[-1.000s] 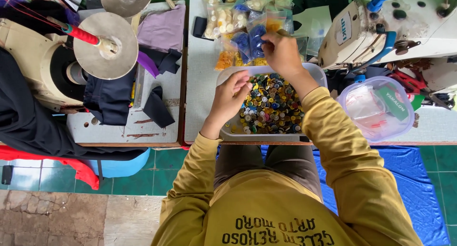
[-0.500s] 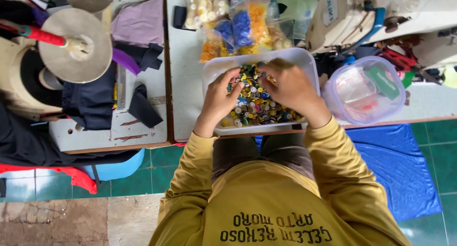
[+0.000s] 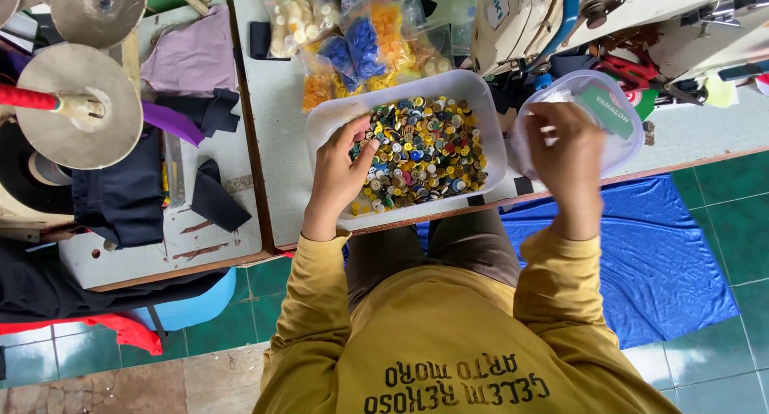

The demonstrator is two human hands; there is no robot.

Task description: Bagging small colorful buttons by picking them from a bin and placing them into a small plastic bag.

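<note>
Grey worktop (image 3: pixel 280 133) over green floor tiles (image 3: pixel 721 214); left hand (image 3: pixel 340 173) among buttons (image 3: pixel 424 153), grip unclear.

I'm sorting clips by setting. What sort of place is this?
Probably a small sewing or tailoring workshop: a sewing machine stands on the table, the left hand is in a white tray of mixed buttons, and bags of sorted buttons lie behind.

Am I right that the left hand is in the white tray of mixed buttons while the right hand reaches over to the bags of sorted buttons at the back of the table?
Not quite. The left hand is indeed in the white tray of mixed buttons, but the right hand is over the round clear plastic container to the tray's right, not at the bags of sorted buttons. The head view shows this.
</note>
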